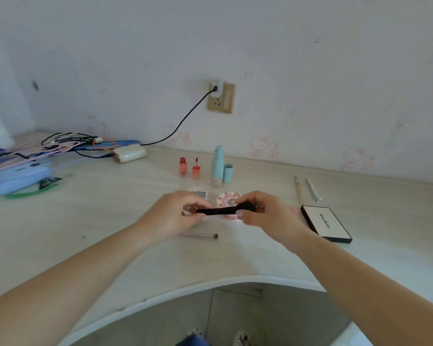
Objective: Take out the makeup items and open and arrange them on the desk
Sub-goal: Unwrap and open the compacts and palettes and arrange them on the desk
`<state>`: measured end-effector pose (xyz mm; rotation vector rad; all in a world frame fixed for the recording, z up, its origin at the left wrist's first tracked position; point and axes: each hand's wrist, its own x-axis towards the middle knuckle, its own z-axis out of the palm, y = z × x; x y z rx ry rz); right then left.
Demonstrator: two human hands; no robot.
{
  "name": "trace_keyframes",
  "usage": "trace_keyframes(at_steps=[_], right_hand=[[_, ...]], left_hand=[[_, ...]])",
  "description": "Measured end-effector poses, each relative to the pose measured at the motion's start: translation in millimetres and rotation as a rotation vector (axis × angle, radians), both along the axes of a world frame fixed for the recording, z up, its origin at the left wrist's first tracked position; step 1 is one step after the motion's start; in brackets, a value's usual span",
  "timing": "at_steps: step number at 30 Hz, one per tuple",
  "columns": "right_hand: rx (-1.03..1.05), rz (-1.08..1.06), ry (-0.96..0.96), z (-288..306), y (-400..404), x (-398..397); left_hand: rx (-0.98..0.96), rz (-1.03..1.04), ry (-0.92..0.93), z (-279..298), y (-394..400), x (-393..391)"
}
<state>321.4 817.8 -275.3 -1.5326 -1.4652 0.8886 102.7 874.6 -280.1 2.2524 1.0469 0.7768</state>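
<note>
Left hand (178, 216) and right hand (263, 213) each pinch one end of a black makeup brush (225, 210), held level above the desk (110, 221) mid-width, over a round palette (229, 199); bare surface toward the curved front edge.

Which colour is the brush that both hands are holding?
Black; the brush shows best in the head view.

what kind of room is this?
Probably a bedroom or dorm desk at home: cartoon-cat wallpaper, a wall socket with a charger cable, and makeup such as a blue bottle on the desk.
</note>
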Motion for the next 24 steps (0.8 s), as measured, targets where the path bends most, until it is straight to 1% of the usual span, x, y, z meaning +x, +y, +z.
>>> trace_keyframes(at_steps=[5,8,12,20,24], right_hand=[[-0.001,0.121,-0.137,-16.7,-18.0,-53.0],[0.008,0.139,-0.229,-28.6,-22.0,-70.4],[0.026,0.108,-0.307,-36.3,-24.4,-79.8],[0.054,0.045,-0.441,-43.7,-16.7,-83.6],[0.078,0.028,-0.503,-46.4,-13.9,-85.0]], left_hand=[[-0.037,0.065,0.035,-18.3,-19.7,-57.8],[-0.028,0.096,0.108,-29.3,-28.9,-77.3],[-0.019,0.126,0.189,-39.8,-28.8,-82.0],[0.023,0.169,0.184,-44.0,-19.7,-77.9],[0.008,0.191,0.192,-46.2,-15.3,-78.2]])
